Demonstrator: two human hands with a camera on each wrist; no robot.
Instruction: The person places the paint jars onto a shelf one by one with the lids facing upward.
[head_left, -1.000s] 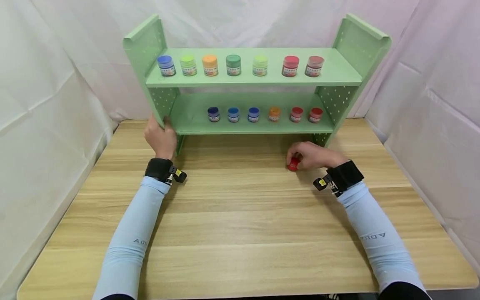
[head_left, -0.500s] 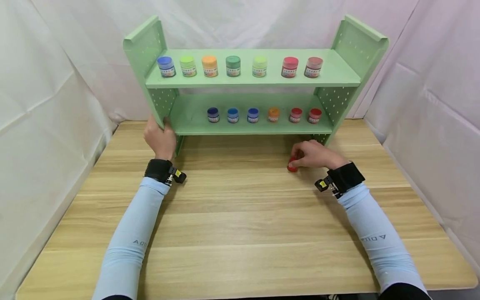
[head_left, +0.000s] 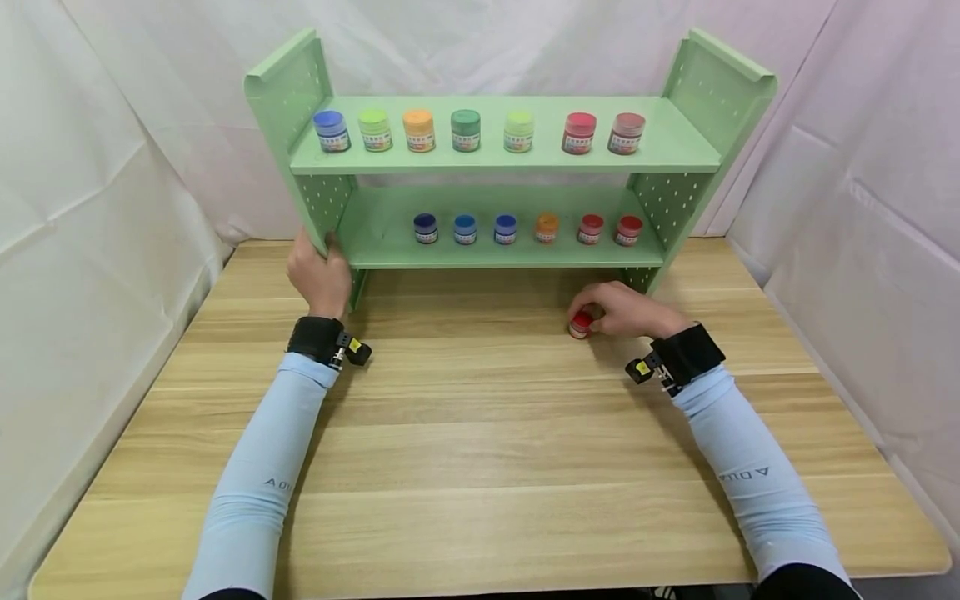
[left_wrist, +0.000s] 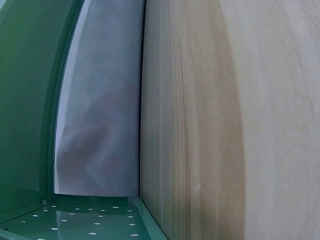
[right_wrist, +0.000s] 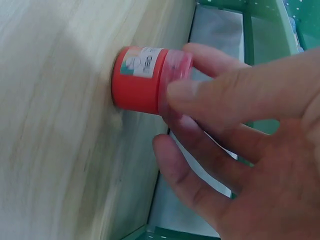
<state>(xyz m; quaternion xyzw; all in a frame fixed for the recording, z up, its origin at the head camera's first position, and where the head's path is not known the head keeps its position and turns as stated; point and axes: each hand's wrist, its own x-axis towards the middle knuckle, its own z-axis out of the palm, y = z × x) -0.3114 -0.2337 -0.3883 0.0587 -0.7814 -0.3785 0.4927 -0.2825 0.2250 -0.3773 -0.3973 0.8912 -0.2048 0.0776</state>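
Note:
A small red paint jar (head_left: 579,326) with a printed label stands on the table in front of the shelf's right end. My right hand (head_left: 622,308) holds it at the lid. The right wrist view shows the thumb and fingers pinching the translucent lid of this jar (right_wrist: 137,82), its base against the wood. At the other end, my left hand (head_left: 321,275) grips the front edge of the left side panel (head_left: 298,158) of a light green two-tier shelf. Its fingers are partly hidden behind the panel. That hand is out of the left wrist view, where the perforated panel (left_wrist: 110,220) shows.
Several jars in blue, green, orange and red line the upper board (head_left: 543,125). More blue, orange and red jars stand along the lower board (head_left: 382,242). The wooden table (head_left: 480,450) reaches towards me, and white cloth (head_left: 90,208) hangs behind and at both sides.
The red jar has turned so its label faces me, and it has shifted slightly left with my right hand. My fingers have changed their hold on the lid. My left hand stays put.

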